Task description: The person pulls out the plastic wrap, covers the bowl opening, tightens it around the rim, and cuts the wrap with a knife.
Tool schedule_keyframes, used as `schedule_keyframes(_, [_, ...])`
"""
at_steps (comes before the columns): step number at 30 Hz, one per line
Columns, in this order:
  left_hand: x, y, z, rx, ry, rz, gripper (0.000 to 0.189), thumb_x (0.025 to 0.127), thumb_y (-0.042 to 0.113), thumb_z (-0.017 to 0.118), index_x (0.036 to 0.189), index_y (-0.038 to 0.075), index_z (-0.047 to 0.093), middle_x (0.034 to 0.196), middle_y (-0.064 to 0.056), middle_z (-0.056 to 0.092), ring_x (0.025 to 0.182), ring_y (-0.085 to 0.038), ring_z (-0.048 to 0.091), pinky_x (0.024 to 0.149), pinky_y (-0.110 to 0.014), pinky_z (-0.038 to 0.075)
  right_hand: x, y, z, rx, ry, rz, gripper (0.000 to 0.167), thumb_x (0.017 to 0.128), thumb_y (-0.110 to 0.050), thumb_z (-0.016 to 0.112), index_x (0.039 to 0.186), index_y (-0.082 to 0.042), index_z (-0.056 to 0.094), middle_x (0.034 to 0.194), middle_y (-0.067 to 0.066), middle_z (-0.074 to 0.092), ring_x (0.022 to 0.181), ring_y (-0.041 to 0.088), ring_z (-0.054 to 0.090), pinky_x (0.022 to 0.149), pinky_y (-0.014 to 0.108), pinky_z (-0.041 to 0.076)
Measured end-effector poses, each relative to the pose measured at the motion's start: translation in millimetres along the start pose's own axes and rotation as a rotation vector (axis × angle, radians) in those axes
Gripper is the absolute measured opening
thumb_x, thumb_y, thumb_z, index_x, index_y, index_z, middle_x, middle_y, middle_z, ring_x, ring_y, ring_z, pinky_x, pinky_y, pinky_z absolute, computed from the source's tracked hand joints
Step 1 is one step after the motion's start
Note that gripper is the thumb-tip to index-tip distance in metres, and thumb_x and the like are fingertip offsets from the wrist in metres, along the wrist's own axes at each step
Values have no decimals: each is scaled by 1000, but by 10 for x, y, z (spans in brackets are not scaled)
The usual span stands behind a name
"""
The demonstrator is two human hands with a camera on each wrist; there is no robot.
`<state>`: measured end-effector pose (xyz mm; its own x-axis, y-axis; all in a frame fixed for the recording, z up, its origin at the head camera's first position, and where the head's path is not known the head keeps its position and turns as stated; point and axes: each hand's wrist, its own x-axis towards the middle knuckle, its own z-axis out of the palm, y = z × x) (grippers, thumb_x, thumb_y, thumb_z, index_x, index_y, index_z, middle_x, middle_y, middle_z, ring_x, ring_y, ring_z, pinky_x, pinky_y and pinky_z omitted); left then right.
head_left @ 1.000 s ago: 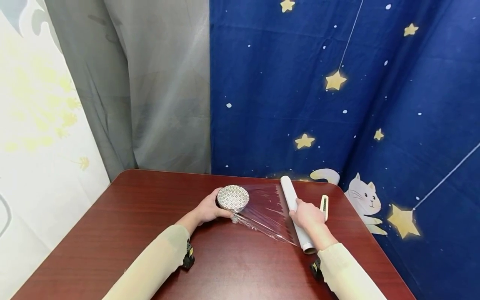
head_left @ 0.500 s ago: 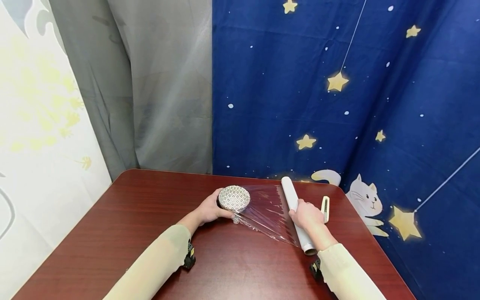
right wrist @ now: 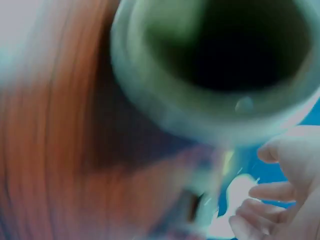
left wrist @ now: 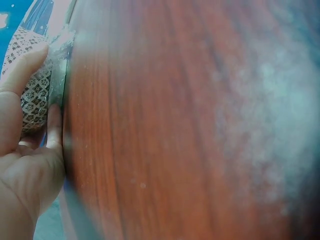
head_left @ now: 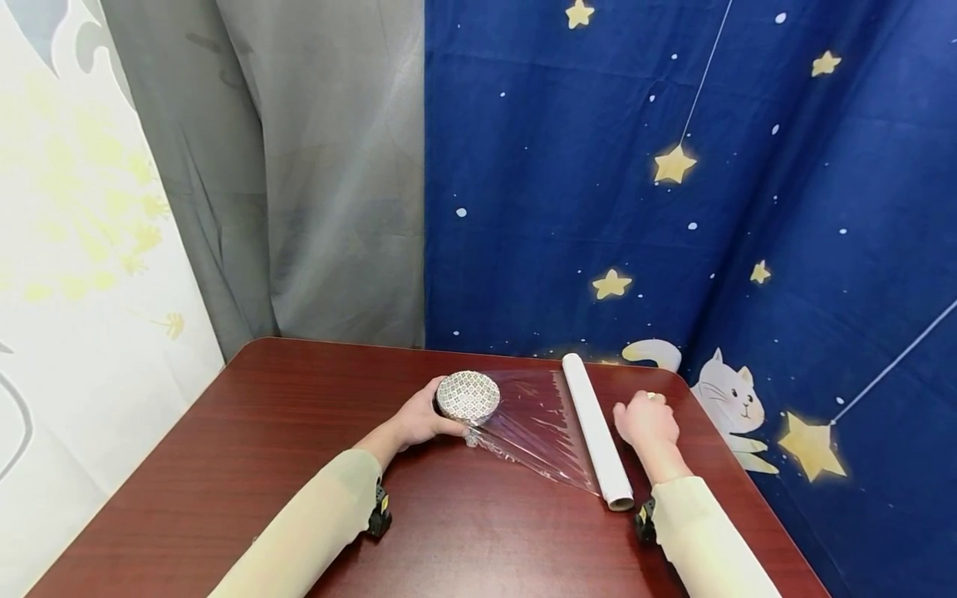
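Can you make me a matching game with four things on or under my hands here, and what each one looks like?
Things:
1. bowl
2. film
3. roll
4. table

What it's like:
A. white, with a hollow end
B. reddish brown
C. patterned, gripped by the left hand
D. see-through, spread between two other things

Right pairs: 1-C, 2-D, 3-A, 4-B

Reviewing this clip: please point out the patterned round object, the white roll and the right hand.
Patterned round object (head_left: 468,397): head view, middle of its patterned face.
White roll (head_left: 596,432): head view, midway along its length.
Right hand (head_left: 649,422): head view, back of the hand.
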<state>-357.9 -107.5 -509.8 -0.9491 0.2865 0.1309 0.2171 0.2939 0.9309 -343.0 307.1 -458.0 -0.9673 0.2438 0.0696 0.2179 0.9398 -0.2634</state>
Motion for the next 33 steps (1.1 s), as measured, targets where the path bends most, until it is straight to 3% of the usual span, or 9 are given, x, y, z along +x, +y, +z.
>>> schedule_keyframes(7, [1, 6, 3, -13, 5, -6, 107, 70, 9, 104, 159, 5, 45, 147, -15, 66, 137, -30, 59, 123, -48, 42, 137, 272, 84, 83, -59, 197, 69, 108, -37, 56, 133, 25, 39, 123, 46, 48, 110, 60, 62, 94, 69, 57])
schedule_keyframes(13, [13, -6, 6, -7, 2, -4, 108, 70, 10, 104, 160, 6, 45, 148, -15, 65, 136, -30, 59, 122, -48, 43, 142, 351, 126, 129, -96, 238, 66, 105, -38, 62, 122, 23, 42, 116, 44, 52, 104, 55, 64, 92, 66, 58])
schedule_keyframes(18, [11, -12, 4, -14, -1, -6, 109, 70, 10, 104, 160, 5, 44, 148, -16, 66, 137, -31, 59, 123, -49, 42, 134, 378, 159, 183, -93, 261, 67, 105, -39, 54, 125, 24, 42, 117, 45, 56, 106, 55, 64, 96, 64, 57])
schedule_keyframes(24, [10, -6, -5, -16, 1, -2, 107, 69, 9, 104, 159, 5, 46, 148, -15, 66, 137, -31, 59, 123, -48, 42, 119, 357, 143, 278, -26, 186, 60, 106, -37, 42, 124, 20, 45, 107, 38, 63, 96, 50, 67, 88, 61, 56])
schedule_keyframes(30, [10, -5, -6, -8, 0, 2, 107, 69, 9, 104, 159, 5, 46, 149, -15, 66, 138, -31, 59, 123, -49, 41, 118, 301, 139, 388, 78, 104, 42, 105, -33, 47, 112, 8, 53, 83, 24, 67, 76, 41, 67, 68, 49, 54])
schedule_keyframes(33, [21, -15, -7, -10, -3, -7, 108, 70, 10, 104, 160, 5, 45, 150, -15, 65, 139, -31, 58, 124, -49, 40, 292, 398, 305, 443, 177, 40, 36, 101, -32, 53, 106, 3, 60, 83, 22, 69, 77, 41, 65, 69, 49, 52])
